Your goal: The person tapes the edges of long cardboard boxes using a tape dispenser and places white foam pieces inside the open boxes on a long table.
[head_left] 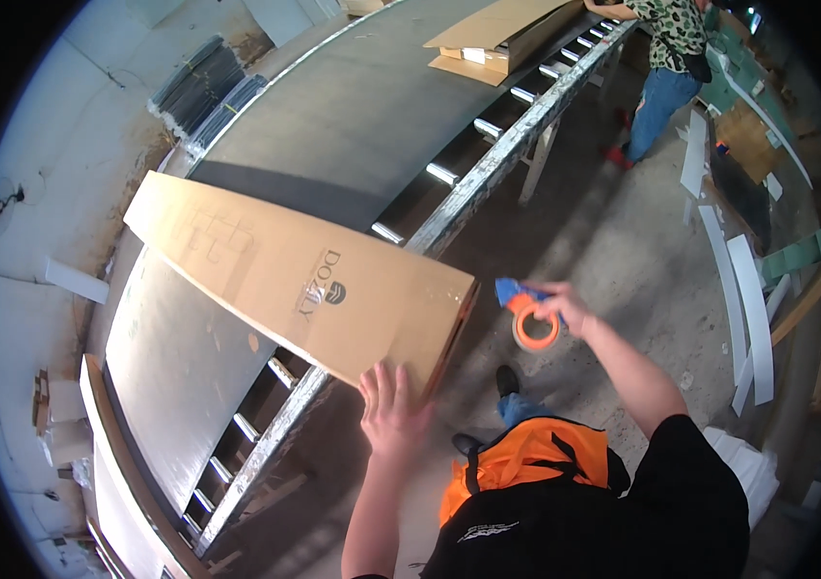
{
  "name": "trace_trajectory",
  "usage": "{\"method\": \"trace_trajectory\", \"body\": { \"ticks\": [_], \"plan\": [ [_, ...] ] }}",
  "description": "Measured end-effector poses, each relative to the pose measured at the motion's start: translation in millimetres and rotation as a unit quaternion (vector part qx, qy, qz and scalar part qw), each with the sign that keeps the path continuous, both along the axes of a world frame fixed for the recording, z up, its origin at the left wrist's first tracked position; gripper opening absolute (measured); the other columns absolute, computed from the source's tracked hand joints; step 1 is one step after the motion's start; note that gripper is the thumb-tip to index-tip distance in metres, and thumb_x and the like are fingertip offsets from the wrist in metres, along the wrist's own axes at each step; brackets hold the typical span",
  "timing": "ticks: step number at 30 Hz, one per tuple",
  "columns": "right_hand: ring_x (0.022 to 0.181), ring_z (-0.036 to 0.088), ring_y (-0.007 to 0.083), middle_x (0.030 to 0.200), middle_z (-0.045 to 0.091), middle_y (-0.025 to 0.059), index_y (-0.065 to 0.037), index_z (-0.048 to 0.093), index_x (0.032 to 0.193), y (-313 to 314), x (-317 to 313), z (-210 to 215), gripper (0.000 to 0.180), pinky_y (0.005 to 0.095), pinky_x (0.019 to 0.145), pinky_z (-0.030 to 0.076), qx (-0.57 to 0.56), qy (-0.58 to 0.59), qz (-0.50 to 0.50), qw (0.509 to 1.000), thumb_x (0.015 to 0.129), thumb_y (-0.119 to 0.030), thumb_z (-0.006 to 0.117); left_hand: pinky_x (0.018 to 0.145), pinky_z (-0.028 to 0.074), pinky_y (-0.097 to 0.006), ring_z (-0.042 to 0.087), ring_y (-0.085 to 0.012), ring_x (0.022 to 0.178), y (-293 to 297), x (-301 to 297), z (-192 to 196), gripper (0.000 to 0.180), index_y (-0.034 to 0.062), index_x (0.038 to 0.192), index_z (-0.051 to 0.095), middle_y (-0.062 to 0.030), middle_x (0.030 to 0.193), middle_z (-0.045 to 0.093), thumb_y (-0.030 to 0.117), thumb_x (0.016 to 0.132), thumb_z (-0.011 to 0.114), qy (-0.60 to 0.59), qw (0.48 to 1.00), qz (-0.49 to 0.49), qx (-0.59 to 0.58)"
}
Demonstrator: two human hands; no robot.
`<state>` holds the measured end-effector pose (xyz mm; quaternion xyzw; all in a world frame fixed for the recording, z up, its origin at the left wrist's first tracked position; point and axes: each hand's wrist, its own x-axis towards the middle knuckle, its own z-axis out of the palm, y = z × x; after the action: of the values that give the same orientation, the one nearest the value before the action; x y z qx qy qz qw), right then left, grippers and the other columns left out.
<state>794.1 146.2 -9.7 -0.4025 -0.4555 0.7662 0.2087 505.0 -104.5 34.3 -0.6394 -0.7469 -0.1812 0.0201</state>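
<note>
Workshop: grey concrete floor, scuffed and dusty; stained pale wall on the left. Long line with a smooth dark bed, semi-glossy toward the near end. Metal rail along its right side, scratched, patchy silver. Short shiny rollers show in the gap between bed and rail.

Main part: long cardboard box, matte brown, flat-faced, dark print on top. It lies across the bed, near end overhanging the rail. Clear film glints at its right corner. Top panel is flat and closed, contents hidden.

Left hand is flat on the box's near end, fingers extended and close together, not gripping. Right hand is wrapped around a tape dispenser, just off the box's right corner, not touching it. Dispenser body is blue plastic; the orange ring hangs below.

Second carton sits further up the line, flaps raised and folded out. White patch at its near end; can't tell what's inside. Co-worker in a camouflage-print top and jeans stands beyond it, one hand near its far end.

Also: stacked dark sheets by the wall, long white strips on the right, crinkled orange fabric at the wearer's waist.
</note>
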Motion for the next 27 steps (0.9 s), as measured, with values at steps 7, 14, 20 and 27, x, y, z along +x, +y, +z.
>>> {"method": "trace_trajectory", "body": {
  "ticks": [7, 14, 20, 27],
  "plan": [
    [0.080, 0.065, 0.0118, 0.096, 0.071, 0.0106, 0.008, 0.065, 0.117, 134.9, -68.3, 14.2, 0.059, 0.0223, 0.074, 0.052, 0.031, -0.033, 0.282, 0.958, 0.060, -0.006, 0.064, 0.097, 0.048, -0.056, 0.052, -0.0535, 0.119, 16.1, 3.6, 1.1, 0.086, 0.0066, 0.131, 0.058, -0.0292, 0.132, 0.054, 0.036, 0.055, 0.088, 0.037, 0.999, 0.006, -0.011],
    [0.103, 0.064, 0.0149, 0.113, 0.070, 0.0108, -0.004, 0.062, 0.128, -50.3, 13.1, 30.7, 0.066, 0.0260, 0.097, 0.044, -0.069, 0.013, 0.243, 0.967, 0.063, -0.013, 0.076, 0.092, 0.050, -0.057, 0.056, -0.0562, 0.110, 14.6, -4.9, 34.0, 0.073, -0.0033, 0.119, 0.061, -0.0365, 0.121, 0.057, 0.044, 0.067, 0.082, 0.061, 0.994, -0.022, -0.091],
    [0.101, 0.062, 0.0107, 0.112, 0.069, 0.0071, -0.007, 0.058, 0.134, -141.8, -70.8, 49.9, 0.064, 0.0241, 0.092, 0.046, -0.098, 0.057, 0.005, 0.994, 0.071, -0.007, 0.071, 0.096, 0.048, -0.053, 0.067, -0.0345, 0.104, 108.5, 11.7, 80.5, 0.054, 0.0026, 0.116, 0.065, -0.0168, 0.117, 0.067, 0.035, 0.074, 0.075, 0.079, 0.957, -0.266, -0.081],
    [0.093, 0.061, 0.0059, 0.114, 0.070, 0.0044, -0.020, 0.057, 0.136, -181.2, -94.9, 31.3, 0.064, 0.0240, 0.085, 0.050, 0.071, 0.072, -0.089, 0.991, 0.075, -0.006, 0.068, 0.090, 0.042, -0.046, 0.054, -0.0291, 0.102, 213.0, -19.2, -33.2, 0.024, 0.0226, 0.099, 0.067, -0.0017, 0.118, 0.056, 0.037, 0.079, 0.064, 0.095, 0.853, -0.501, -0.110]
  ]
}}
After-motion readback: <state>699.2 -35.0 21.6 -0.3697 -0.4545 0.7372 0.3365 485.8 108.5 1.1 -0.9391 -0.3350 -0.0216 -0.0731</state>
